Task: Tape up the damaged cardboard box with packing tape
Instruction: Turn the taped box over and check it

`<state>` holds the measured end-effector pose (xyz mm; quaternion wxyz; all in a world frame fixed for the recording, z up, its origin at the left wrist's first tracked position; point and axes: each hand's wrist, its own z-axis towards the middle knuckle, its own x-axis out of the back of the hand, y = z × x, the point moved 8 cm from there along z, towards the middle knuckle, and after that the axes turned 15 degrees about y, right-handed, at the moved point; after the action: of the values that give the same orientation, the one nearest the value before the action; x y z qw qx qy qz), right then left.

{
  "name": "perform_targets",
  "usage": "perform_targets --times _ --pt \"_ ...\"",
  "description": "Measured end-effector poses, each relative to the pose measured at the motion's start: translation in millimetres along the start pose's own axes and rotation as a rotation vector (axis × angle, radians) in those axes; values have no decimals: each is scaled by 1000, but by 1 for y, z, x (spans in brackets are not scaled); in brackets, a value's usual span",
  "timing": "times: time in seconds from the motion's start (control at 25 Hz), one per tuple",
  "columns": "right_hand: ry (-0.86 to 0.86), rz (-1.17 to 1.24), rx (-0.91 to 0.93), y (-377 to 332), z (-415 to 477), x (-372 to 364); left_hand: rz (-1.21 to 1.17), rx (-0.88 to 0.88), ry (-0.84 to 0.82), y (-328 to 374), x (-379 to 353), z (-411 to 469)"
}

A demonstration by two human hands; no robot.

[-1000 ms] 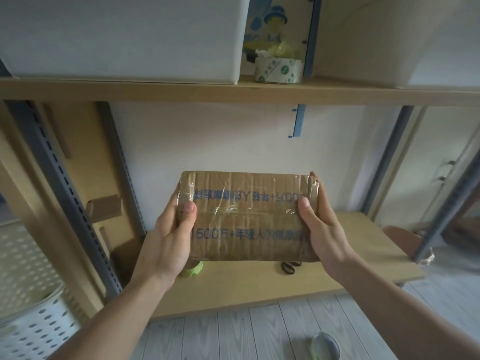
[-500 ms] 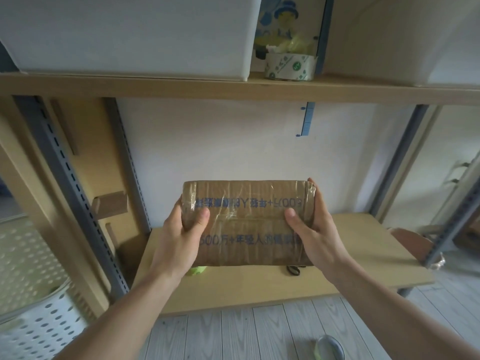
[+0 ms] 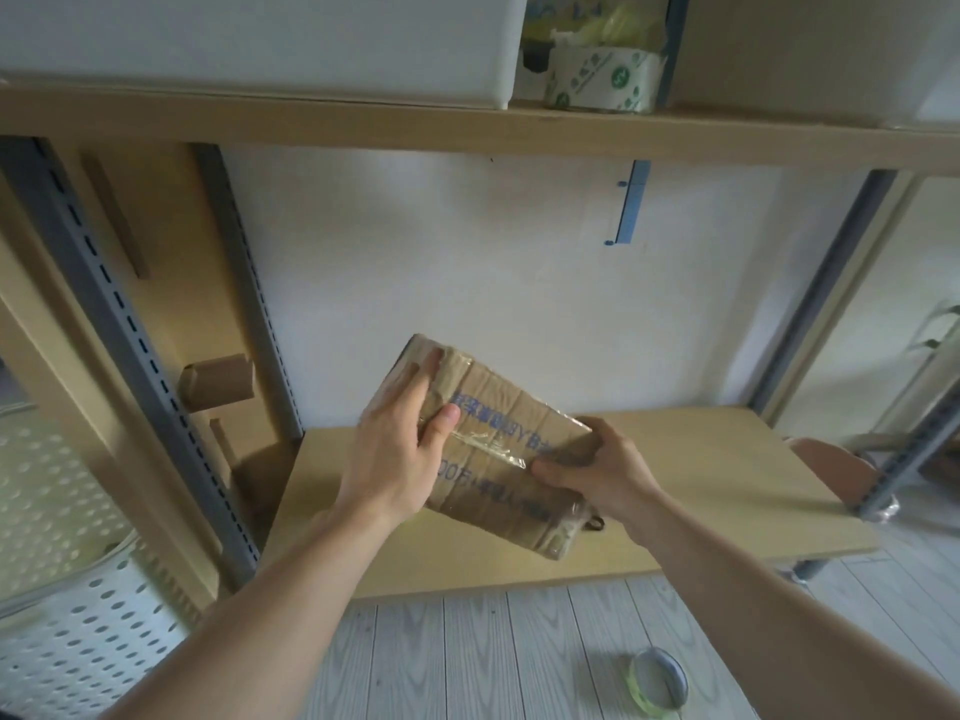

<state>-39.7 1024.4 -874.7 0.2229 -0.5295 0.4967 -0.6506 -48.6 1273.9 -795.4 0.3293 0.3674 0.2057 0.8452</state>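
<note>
A brown cardboard box with blue print and clear tape across its face is held in the air above the low wooden shelf. The box is tilted, its left end high and its right end low. My left hand grips the upper left end, thumb on the printed face and fingers over the end. My right hand grips the lower right part, thumb on the face. A roll of tape lies on the grey plank floor at the bottom right.
Another tape roll with green marks stands on the upper shelf beside a white bin. A perforated white basket stands at the lower left. Grey slotted uprights frame the shelf. Something small and dark lies on the low shelf behind the box.
The box was level and facing me; now it is turned clockwise and tilted, left end up. Both hands have shifted their hold, and the box sits lower, nearer the low shelf.
</note>
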Motion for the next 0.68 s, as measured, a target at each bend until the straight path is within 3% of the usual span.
perform_targets --times 0.12,0.28,0.4,0.6,0.68 --pt "-71 -94 -96 38 4 -27 -10 -72 -84 -12 -30 -4" --pt "-200 -173 -170 74 0 -57 113 -108 -341 -27 -76 -26" --pt "-195 -122 -194 83 1 -65 152 -161 -366 -27 -84 -26" --pt "-404 -556 -113 90 -7 -69 299 -346 -610 -8 -106 -47" --pt "-349 -406 -47 68 -6 -67 279 -131 -540 -14 -105 -46"
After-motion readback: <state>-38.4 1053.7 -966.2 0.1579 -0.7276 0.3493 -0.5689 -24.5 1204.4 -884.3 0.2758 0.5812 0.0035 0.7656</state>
